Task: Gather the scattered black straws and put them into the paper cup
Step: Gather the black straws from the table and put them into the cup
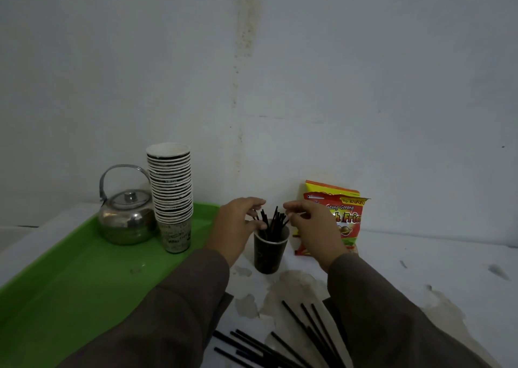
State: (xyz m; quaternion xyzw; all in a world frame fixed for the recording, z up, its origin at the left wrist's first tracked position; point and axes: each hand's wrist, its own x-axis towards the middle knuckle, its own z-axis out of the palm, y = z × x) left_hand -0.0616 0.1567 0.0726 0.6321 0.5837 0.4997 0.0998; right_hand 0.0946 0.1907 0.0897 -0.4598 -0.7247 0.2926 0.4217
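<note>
A dark paper cup (268, 255) stands on the white table with several black straws (273, 223) sticking up out of it. My left hand (236, 227) curls around the straw tops from the left, its fingertips touching them. My right hand (311, 227) hovers at the straw tops from the right, fingers bent and pinched close to them. More black straws (283, 345) lie scattered on the table near the bottom edge, between my two sleeves.
A green tray (70, 289) on the left carries a metal kettle (127, 219) and a tall stack of paper cups (171, 196). Red and yellow snack packets (342, 210) lean against the wall behind my right hand. The table surface is stained.
</note>
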